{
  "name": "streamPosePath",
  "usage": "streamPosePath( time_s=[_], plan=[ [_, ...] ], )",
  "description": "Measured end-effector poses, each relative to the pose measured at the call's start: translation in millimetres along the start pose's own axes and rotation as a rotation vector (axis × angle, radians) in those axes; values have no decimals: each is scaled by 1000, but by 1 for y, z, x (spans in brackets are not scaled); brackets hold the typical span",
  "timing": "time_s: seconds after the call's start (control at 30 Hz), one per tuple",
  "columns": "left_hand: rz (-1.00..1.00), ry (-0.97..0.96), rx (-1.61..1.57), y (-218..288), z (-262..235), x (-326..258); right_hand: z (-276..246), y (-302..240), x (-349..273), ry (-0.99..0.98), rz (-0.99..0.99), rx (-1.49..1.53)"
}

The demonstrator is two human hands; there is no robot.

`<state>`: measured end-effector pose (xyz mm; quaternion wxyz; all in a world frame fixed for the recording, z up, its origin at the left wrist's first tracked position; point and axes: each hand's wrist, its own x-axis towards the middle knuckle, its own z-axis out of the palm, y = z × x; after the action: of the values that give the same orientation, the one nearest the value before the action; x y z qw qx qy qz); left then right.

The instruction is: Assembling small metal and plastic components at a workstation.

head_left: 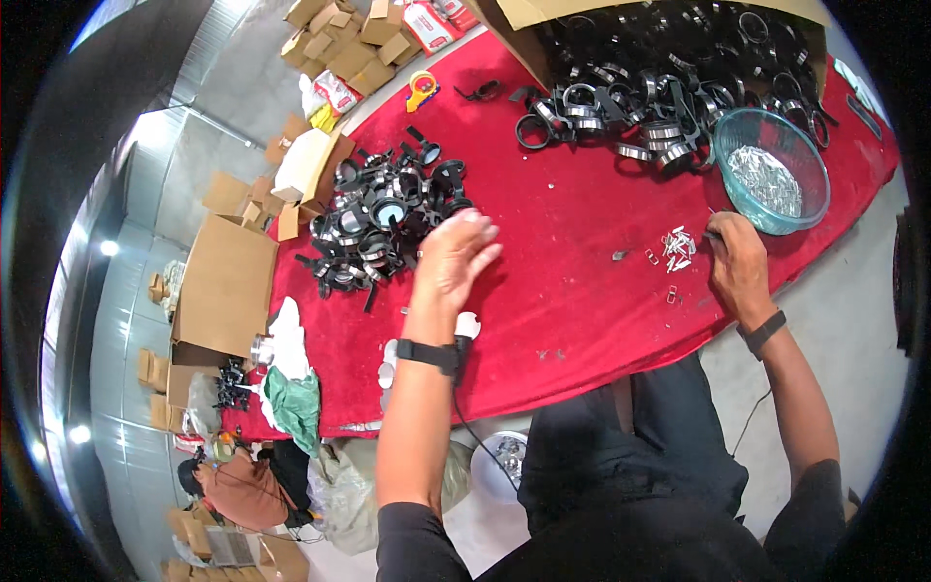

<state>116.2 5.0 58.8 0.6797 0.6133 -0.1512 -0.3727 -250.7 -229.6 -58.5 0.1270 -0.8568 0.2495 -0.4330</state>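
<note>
My left hand (454,254) is over the red table, at the right edge of a heap of black strap-like parts with round metal rings (380,218). Its fingers are stretched out and slightly apart, and nothing shows in them. My right hand (740,260) is at the right side, its fingers curled and fingertips pressed together; what they hold, if anything, is too small to make out. Beside it lies a small pile of shiny metal clips (678,248). A teal see-through bowl (819,179) full of similar small metal pieces stands just beyond that hand.
A cardboard box (514,44) spills more black ringed parts onto the red cloth (572,320). A yellow tape dispenser (422,89) sits at the far edge. Left are cartons (225,281) and a green cloth bag (293,403). A white bucket (490,485) stands below; another person (247,490) is lower left.
</note>
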Motion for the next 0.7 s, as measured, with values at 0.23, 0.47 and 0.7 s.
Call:
streamPosePath(
  time_s=[0.23,0.47,0.7],
  plan=[
    [155,-209,710,-59,75,19,10,-3,4,-56,-18,-100],
    [561,-195,1205,-59,157,59,4,4,-1,-69,6,-83],
    [843,-160,1186,-94,201,110,3,-6,4,-72,47,-52]
  ],
)
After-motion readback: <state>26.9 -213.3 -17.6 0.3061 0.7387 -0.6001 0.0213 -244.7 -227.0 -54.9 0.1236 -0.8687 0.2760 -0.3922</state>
